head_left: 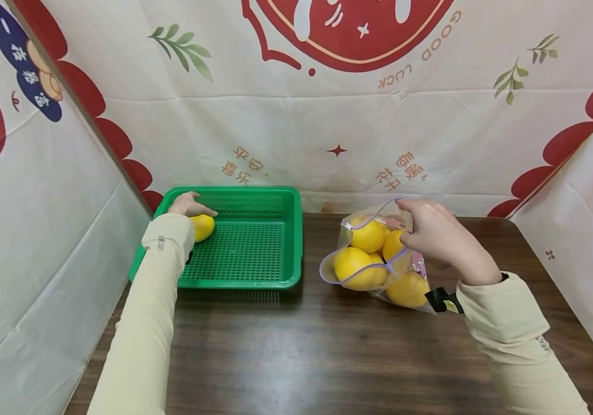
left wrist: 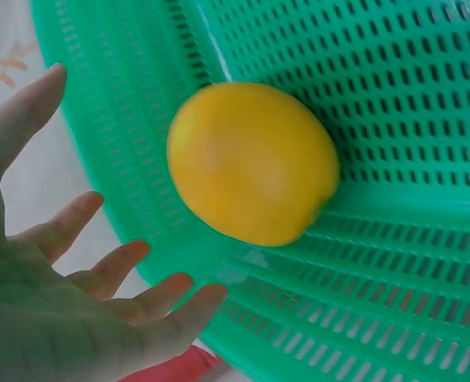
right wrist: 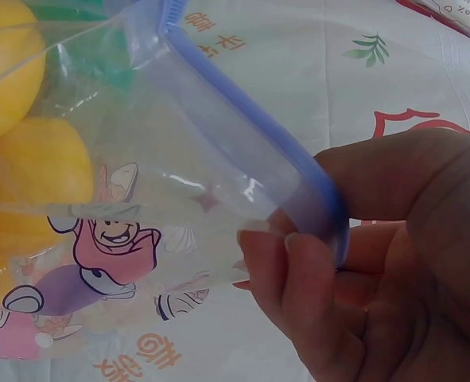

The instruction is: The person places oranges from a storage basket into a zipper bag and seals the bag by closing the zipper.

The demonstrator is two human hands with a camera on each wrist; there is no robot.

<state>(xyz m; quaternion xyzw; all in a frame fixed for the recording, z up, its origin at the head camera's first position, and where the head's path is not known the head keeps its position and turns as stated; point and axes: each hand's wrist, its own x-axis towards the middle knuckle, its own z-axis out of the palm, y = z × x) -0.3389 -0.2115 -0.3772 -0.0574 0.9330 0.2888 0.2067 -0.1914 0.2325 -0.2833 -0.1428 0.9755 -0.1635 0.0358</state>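
A lemon [head_left: 203, 228] lies in the left part of a green plastic basket [head_left: 296, 242]. Over that side of the basket is my left hand [head_left: 188, 206]; the left wrist view shows its fingers spread, apart from the lemon [left wrist: 253, 163]. My right hand [head_left: 434, 233] pinches the purple-edged rim of a clear zip bag [head_left: 397, 282], its mouth open toward the basket. Several lemons [head_left: 353, 268] sit inside the bag. The right wrist view shows thumb and fingers gripping the bag's zip edge [right wrist: 250, 119], above a printed cartoon figure [right wrist: 111, 239].
Basket and bag stand on a dark wooden table [head_left: 286, 351], with a gap of bare wood between them. Printed white cloth [head_left: 296, 127] hangs behind the table and along both sides.
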